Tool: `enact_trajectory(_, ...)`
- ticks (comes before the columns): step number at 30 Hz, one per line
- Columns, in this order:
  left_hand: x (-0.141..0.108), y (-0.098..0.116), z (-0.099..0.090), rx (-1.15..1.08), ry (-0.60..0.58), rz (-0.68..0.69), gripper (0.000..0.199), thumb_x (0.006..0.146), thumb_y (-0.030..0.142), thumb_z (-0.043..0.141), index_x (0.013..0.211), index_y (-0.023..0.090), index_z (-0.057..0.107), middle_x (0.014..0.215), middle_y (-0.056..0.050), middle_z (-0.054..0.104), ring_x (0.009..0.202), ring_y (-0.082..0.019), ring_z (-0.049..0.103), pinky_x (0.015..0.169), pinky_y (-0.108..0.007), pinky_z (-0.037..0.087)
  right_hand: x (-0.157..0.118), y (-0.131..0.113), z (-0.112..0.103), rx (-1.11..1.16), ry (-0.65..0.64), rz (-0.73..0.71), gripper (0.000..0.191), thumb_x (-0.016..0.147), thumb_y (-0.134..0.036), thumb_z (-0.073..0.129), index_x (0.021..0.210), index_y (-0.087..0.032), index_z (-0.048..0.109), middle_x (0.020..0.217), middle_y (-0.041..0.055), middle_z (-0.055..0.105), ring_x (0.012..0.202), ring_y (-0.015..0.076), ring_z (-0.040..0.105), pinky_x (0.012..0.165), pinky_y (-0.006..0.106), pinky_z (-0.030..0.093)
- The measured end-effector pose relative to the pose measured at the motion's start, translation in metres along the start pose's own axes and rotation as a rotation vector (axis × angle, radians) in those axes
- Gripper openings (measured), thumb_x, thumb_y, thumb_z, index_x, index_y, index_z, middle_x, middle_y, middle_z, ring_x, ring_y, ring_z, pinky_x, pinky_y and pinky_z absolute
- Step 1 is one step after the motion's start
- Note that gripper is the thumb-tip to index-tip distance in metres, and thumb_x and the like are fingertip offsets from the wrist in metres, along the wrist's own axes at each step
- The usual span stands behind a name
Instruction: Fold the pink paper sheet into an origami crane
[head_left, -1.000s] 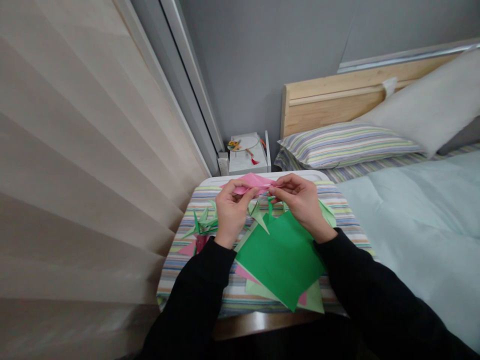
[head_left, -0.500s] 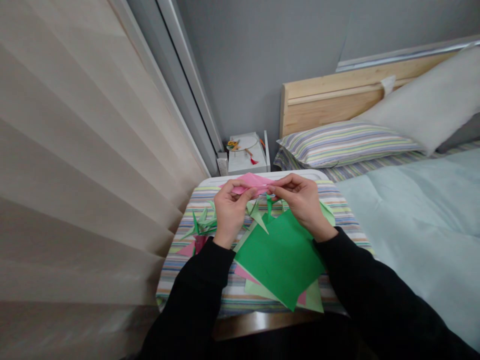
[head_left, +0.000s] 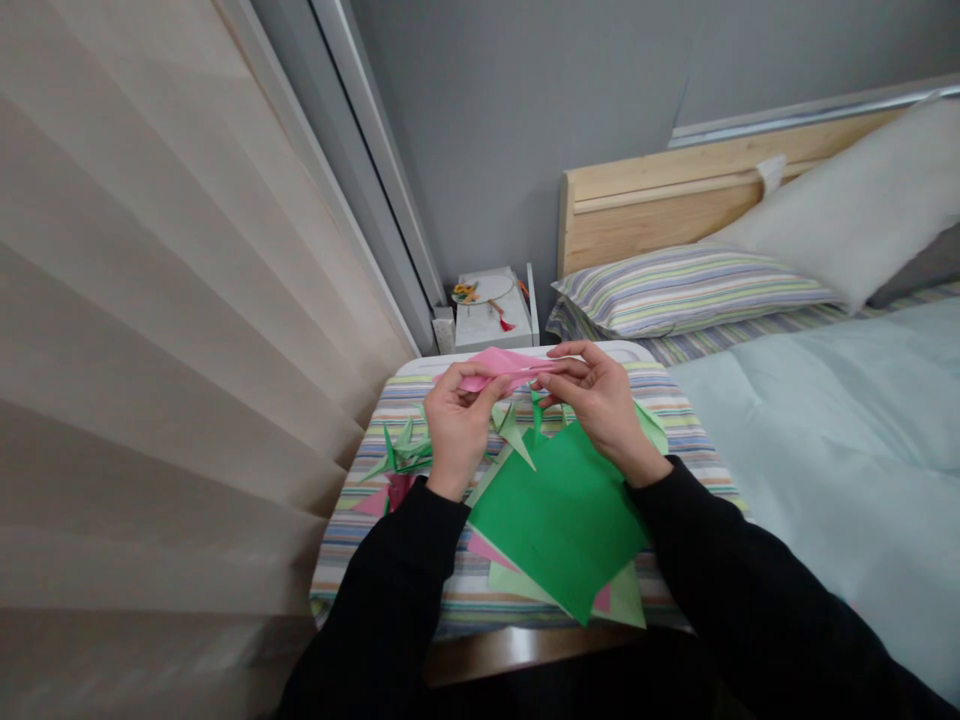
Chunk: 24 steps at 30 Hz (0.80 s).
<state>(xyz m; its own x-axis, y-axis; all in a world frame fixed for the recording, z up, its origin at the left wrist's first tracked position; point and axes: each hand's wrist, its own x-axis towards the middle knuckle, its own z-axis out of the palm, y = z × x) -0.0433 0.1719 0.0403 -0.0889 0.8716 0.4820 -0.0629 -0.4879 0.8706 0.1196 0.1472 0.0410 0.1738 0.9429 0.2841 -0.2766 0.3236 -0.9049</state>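
Both hands hold a folded piece of pink origami paper (head_left: 499, 364) above the far part of the small table. My left hand (head_left: 459, 415) pinches its left part between thumb and fingers. At the paper's right end, my right hand (head_left: 596, 405) is closed on it with thumb and fingertips. Beneath my hands lie a dark green paper sheet (head_left: 559, 515) and pale green and pink sheets partly covered by it. Folded green paper cranes (head_left: 405, 450) sit left of my left wrist, and a pale green folded piece (head_left: 514, 435) lies between the hands.
A striped cloth (head_left: 352, 540) covers the table. Left of it hangs a pleated curtain (head_left: 172, 400). The bed (head_left: 825, 420) with pillows stands to the right. Behind is a small white cabinet (head_left: 480, 325) bearing a round fan with a red tassel (head_left: 504, 320).
My right hand has shifted slightly left, and its index finger has lifted and stretched over the paper's right end. The left hand keeps its pinch.
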Motion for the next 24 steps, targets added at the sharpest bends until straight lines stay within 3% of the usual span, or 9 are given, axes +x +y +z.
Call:
enact_trajectory(8,-0.0060,-0.0007,0.0026,-0.003,-0.031,0.027,0.020,0.077,0.026,0.087,0.085,0.018,0.070,0.075,0.000,0.077,0.068,-0.018,0.079,0.064,-0.024,0.061,0.0017,0.0026,-0.0005,0.004,0.014,-0.027,0.044,0.066,-0.038,0.094,0.094,-0.021,0.065,0.071,-0.0037,0.071,0.062,0.0135,0.068,0.055,0.026,0.061)
enact_trajectory(24,0.0002,0.0008,0.0012,-0.040,-0.013,-0.078,0.025,0.074,0.026,0.087,0.084,0.017,0.067,0.069,0.003,0.070,0.063,-0.015,0.073,0.065,-0.027,0.062,0.0008,0.0029,-0.0023,-0.015,0.023,-0.049,0.027,0.080,-0.041,0.081,0.091,-0.020,0.069,0.068,0.0005,0.074,0.066,0.0169,0.073,0.058,0.028,0.057)
